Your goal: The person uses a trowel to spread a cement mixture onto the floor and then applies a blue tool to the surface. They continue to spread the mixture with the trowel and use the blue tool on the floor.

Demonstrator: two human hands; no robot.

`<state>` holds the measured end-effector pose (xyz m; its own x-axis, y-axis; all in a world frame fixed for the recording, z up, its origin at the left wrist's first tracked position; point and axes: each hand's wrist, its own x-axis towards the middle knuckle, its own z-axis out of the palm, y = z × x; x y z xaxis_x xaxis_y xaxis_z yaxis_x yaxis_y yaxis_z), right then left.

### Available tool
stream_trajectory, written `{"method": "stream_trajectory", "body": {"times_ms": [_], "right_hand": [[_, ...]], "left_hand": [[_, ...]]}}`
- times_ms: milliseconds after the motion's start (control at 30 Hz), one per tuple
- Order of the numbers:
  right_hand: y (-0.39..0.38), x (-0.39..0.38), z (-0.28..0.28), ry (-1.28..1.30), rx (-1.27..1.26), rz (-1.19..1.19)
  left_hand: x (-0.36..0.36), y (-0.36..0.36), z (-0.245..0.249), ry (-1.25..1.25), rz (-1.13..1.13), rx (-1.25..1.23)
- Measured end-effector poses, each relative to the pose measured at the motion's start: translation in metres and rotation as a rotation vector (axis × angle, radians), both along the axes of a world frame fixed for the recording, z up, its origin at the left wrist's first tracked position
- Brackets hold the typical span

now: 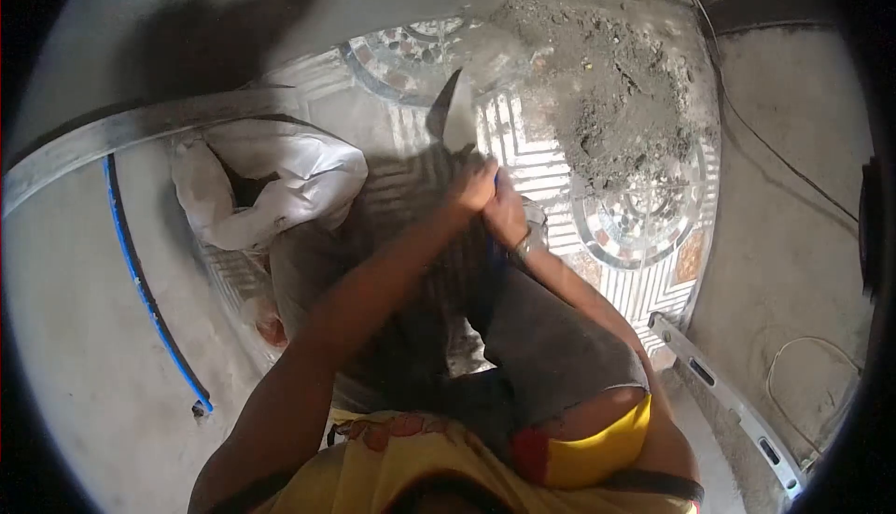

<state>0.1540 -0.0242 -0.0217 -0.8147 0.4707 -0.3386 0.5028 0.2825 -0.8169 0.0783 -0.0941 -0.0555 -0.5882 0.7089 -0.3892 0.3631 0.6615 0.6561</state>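
Both of my hands meet in front of my knees, over the patterned tile floor [406, 126]. The fingers of my left hand [476, 187] are closed, and my right hand [507, 213], with a band at the wrist, is closed against it. A small bit of blue shows between them, but the held object is mostly hidden and blurred. Just beyond the hands is a dark, pointed, blade-like shape [445, 103]; whether it joins what they hold is unclear. A white sack [322, 164] with an open mouth lies left of my hands.
Grey rubble [621, 84] is spread over the tiles at the upper right. A long straight bar [121, 126] crosses the upper left, above a blue tube [140, 281]. A spirit level [728, 402] lies at the lower right, near a thin cable [770, 379].
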Motion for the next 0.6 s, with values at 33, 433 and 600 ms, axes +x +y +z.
{"method": "stream_trajectory", "body": {"times_ms": [33,433,600], "right_hand": [[0.004,-0.01,0.01,0.031,0.101,-0.032],[0.034,-0.002,0.034,-0.36,-0.339,0.084],[0.087,0.013,0.07,-0.088,-0.102,-0.085]], "left_hand": [[-0.013,0.012,0.022,-0.33,0.246,-0.035],[0.007,0.026,0.043,-0.769,0.591,0.182],[0.013,0.094,0.086,-1.076,0.661,0.187]]}}
